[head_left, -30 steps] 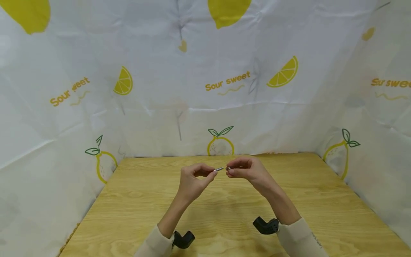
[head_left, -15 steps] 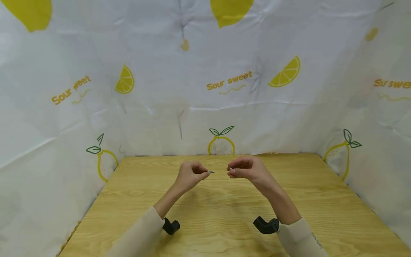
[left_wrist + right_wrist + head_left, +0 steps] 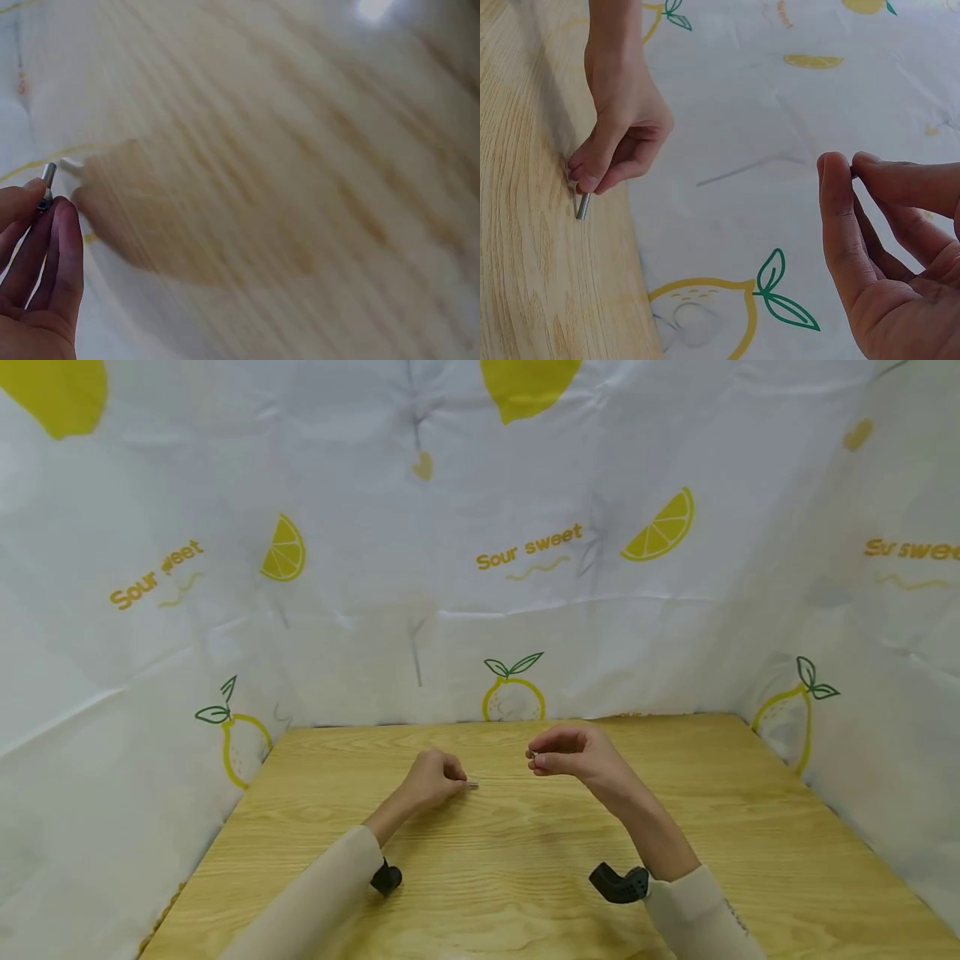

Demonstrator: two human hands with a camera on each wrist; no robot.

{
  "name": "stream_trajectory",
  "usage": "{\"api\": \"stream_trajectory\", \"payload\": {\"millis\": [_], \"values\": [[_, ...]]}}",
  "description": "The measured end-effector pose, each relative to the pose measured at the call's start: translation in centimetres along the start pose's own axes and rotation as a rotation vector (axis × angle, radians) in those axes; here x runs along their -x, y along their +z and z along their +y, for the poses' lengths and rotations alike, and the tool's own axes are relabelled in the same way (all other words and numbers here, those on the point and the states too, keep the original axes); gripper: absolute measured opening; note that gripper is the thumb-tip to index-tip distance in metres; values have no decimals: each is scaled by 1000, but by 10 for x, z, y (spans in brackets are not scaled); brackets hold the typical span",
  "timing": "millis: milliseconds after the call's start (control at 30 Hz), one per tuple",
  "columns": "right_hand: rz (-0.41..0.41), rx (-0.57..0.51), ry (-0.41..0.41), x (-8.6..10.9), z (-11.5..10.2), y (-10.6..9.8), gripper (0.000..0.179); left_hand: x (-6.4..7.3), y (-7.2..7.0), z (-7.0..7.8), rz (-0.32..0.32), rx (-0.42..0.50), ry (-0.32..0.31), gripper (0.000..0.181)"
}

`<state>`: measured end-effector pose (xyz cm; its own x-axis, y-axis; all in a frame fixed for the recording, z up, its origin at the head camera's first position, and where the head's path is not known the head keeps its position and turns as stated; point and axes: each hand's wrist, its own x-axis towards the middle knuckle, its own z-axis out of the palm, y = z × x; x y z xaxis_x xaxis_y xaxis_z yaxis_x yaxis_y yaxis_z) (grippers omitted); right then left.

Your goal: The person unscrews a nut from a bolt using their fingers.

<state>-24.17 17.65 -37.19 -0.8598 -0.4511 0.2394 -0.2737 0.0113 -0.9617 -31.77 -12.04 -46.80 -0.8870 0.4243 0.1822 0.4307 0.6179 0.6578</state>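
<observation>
My left hand (image 3: 433, 779) pinches a short silver bolt (image 3: 49, 176) between thumb and fingertips. In the left wrist view the bolt's shaft points up and its thicker end sits at the fingers. The right wrist view shows this bolt (image 3: 583, 205) pointing downward, close over the wooden table (image 3: 525, 247). To the right and higher in the head view, my right hand (image 3: 573, 752) pinches a tiny metal piece (image 3: 533, 755) between thumb and index finger. Most of that piece is hidden by the fingertips, and I cannot tell its kind.
White cloth (image 3: 360, 660) printed with lemons stands around the table's back and sides. Black curved wrist mounts (image 3: 619, 883) sit at both sleeve cuffs. The table's glossy surface (image 3: 300, 187) reflects the left hand.
My left hand has moved left and down toward the table with the bolt, away from the right hand. My right hand has stayed nearly in place, still pinching its small piece.
</observation>
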Motion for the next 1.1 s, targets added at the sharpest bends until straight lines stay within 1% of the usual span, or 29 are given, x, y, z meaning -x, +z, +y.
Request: {"api": "stream_trajectory", "payload": {"millis": [133, 233, 333, 433, 533, 567, 600, 667, 767, 833, 900, 967, 1100], "values": [[24, 5, 10, -1, 1, 1, 32, -1, 2, -3, -27, -39, 25, 7], [58, 19, 27, -4, 4, 2, 29, -2, 3, -2, -22, -82, 47, 8], [102, 62, 56, -7, 9, 2, 27, -3, 4, -1, -21, -145, 61, 9], [158, 170, 102, -12, 18, 0, 23, -3, 5, 0, -26, -192, 79, 8], [201, 313, 158, -18, 27, -2, 18, -4, 7, 1, -29, -217, 88, 7], [203, 367, 173, -20, 31, -3, 17, -5, 7, 0, -29, -227, 90, 6], [195, 418, 185, -23, 35, -4, 15, -5, 8, -1, -32, -237, 93, 6], [152, 519, 188, -29, 44, -4, 12, -5, 9, -2, -35, -257, 96, 6], [52, 671, 155, -37, 58, -4, 10, -5, 9, -4, -40, -276, 98, 5], [4, 737, 145, -42, 66, -3, 12, -5, 9, -4, -43, -282, 99, 5], [-18, 797, 148, -46, 73, -2, 14, -5, 8, -3, -47, -282, 103, 6], [-19, 849, 168, -49, 80, -2, 15, -6, 8, -1, -46, -286, 114, 7], [-16, 950, 178, -53, 93, -1, 17, -7, 9, 0, -36, -292, 122, 8]]}}
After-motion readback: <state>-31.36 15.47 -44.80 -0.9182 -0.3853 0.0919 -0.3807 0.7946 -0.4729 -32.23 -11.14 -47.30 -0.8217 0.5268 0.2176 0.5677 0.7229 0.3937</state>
